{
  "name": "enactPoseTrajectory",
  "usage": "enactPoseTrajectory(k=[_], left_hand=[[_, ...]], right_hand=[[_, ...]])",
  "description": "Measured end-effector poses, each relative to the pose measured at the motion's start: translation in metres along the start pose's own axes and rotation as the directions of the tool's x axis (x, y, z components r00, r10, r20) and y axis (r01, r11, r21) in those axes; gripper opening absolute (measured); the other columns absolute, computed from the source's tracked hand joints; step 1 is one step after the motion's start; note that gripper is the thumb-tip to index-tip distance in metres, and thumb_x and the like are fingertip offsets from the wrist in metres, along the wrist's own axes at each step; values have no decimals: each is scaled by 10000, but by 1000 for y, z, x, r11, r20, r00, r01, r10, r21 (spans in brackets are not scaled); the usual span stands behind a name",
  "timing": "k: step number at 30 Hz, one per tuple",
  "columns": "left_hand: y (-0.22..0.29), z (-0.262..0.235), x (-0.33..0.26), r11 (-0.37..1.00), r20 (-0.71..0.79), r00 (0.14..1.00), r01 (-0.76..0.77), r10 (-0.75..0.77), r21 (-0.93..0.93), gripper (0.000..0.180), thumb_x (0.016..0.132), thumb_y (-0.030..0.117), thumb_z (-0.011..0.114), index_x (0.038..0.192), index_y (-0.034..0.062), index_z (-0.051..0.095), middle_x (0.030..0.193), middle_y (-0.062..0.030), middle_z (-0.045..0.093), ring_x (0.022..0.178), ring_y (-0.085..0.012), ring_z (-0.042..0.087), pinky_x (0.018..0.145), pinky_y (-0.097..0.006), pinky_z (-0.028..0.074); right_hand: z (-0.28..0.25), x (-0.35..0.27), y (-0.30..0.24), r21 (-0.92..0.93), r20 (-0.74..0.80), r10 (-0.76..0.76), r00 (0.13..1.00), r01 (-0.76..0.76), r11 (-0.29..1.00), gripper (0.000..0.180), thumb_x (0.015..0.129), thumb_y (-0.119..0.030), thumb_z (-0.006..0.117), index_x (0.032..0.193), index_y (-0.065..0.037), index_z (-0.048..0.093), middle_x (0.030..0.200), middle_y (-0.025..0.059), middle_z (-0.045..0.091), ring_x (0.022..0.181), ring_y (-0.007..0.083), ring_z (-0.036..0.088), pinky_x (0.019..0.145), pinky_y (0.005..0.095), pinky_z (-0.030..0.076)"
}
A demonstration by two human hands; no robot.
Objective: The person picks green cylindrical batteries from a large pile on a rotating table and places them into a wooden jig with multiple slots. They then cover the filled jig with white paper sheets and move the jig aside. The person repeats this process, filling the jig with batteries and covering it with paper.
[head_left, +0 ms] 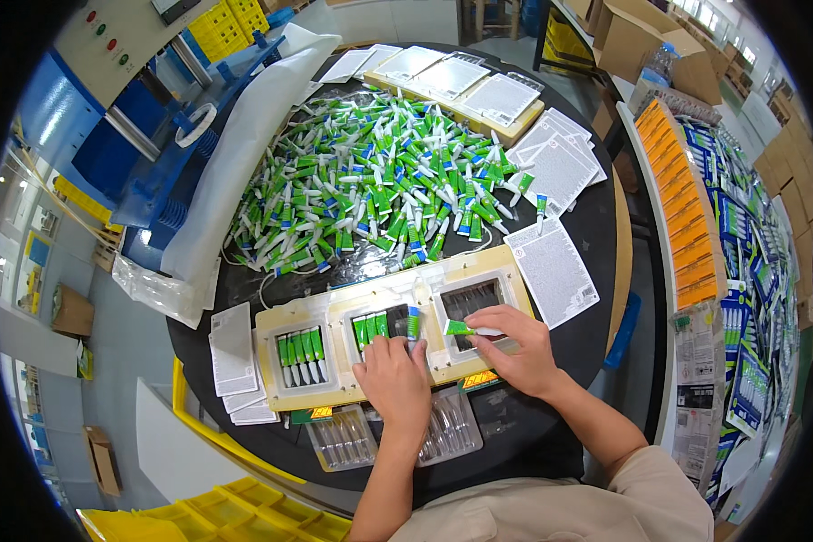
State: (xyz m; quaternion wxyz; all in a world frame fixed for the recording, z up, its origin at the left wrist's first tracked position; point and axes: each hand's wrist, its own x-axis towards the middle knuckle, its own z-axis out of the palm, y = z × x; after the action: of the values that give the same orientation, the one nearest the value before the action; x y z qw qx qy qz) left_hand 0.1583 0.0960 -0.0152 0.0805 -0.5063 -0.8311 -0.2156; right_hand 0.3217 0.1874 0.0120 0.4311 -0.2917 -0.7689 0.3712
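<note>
A cream frame (271,336) with three windows lies before me. Several green-and-white tubes (301,354) fill its left window. The middle window holds a partial row of green tubes (370,325). My left hand (396,384) is closed at that window, its fingers on a tube with a blue end (413,323). Above the right window, my right hand (518,350) pinches a green tube (461,328) lying nearly sideways. Clear moulded plastic shows in the right window. Beyond the frame spreads a big heap of loose tubes (370,176).
Printed white cards (556,271) lie around the black round table. At the far edge is another cream frame (510,131) bearing cards. Clear blister trays (452,425) sit at the near edge. A blue machine (144,172) stands left; packed goods (741,298) fill the right side.
</note>
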Motion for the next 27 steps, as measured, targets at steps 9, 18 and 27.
enactPoseTrajectory(k=[9,18,27], left_hand=[[-28,-30,-6,943,-224,973,-24,-54,-333,269,790,72,845,1046,84,765,913,-61,699,902,-260,646,835,-393,449],[-33,-5,-7,923,-174,943,-316,282,-218,291,790,-19,686,1077,9,729,1045,-126,672,939,-319,652,823,-425,528],[-41,-11,-8,912,-21,952,-300,307,-280,313,858,171,783,1127,22,722,1190,-106,695,1128,-265,646,1151,-514,371]], right_hand=[[10,4,7,-34,30,-79,996,80,996,246,848,46,733,1090,0,715,1098,150,719,957,314,727,799,347,600],[23,5,12,-182,78,-207,975,218,959,233,848,30,722,1080,7,720,1096,142,713,950,311,716,818,366,594],[50,14,7,-491,407,-485,774,633,598,353,767,-114,660,1072,62,689,1044,145,688,952,247,700,792,304,580]])
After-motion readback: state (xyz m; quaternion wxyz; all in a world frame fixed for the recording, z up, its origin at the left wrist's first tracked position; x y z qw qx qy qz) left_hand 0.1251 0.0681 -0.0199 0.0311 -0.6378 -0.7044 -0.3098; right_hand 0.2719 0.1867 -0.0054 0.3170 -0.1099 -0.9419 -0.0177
